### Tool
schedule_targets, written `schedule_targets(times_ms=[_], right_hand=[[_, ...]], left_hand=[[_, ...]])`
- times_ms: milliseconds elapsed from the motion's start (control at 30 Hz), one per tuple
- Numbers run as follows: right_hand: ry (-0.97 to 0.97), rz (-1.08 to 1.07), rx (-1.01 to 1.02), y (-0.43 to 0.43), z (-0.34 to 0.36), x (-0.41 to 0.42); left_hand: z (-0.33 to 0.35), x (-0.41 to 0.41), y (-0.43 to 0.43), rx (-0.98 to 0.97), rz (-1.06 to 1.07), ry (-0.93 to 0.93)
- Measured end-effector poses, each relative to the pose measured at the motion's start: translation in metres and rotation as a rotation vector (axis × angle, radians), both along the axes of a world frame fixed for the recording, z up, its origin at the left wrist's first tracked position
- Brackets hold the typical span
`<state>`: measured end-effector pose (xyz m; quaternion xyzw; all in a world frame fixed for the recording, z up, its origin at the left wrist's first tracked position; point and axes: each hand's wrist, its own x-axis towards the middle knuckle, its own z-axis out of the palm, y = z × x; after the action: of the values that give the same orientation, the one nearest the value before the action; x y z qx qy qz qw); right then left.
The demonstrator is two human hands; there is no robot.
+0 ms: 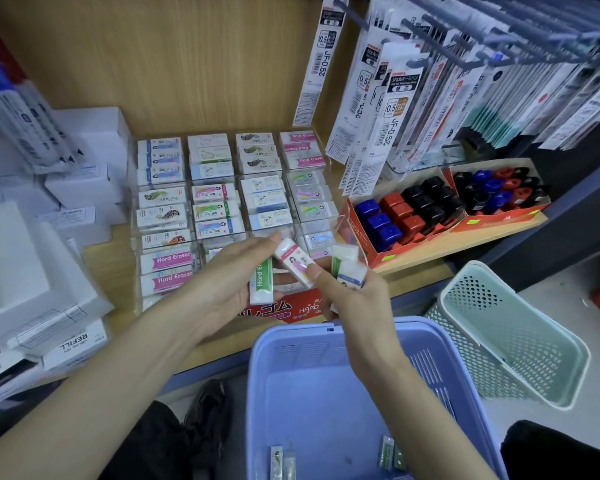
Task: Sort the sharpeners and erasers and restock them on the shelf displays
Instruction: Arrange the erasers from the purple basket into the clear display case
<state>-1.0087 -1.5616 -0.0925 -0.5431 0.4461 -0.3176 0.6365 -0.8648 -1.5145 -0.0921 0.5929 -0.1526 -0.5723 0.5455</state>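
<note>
Blue basket (326,393) sits under both hands: left hand (229,275) grips two erasers (262,282) pointing toward the display case (135,216) just ahead, right hand (354,299) grips two more.

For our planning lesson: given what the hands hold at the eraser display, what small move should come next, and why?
Probably let the left hand take the pink eraser and slot it into a matching compartment of the display case. Both hands touch it; the left also holds a green eraser, the right hand a blue eraser, so it seems mid-sorting.
</note>
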Motion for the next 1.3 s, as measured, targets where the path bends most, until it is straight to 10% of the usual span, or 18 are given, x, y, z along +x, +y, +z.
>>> schedule_targets(times_ms=[467, 733, 933, 1300], right_hand=[[-0.028, 0.267, -0.053, -0.001, -0.007, -0.001], [-0.15, 0.489, 0.008, 0.002, -0.013, 0.007], [-0.201, 0.24, 0.024, 0.008, -0.013, 0.018], [0.131, 0.506, -0.334, 0.017, -0.017, 0.022]], left_hand=[[-0.005, 0.012, 0.018, 0.009, -0.136, -0.477], [0.0, 0.018, 0.035, 0.007, -0.205, -0.417], [0.006, 0.025, 0.049, 0.014, -0.202, -0.379], [-0.002, 0.051, 0.085, -0.017, -0.166, -0.555]])
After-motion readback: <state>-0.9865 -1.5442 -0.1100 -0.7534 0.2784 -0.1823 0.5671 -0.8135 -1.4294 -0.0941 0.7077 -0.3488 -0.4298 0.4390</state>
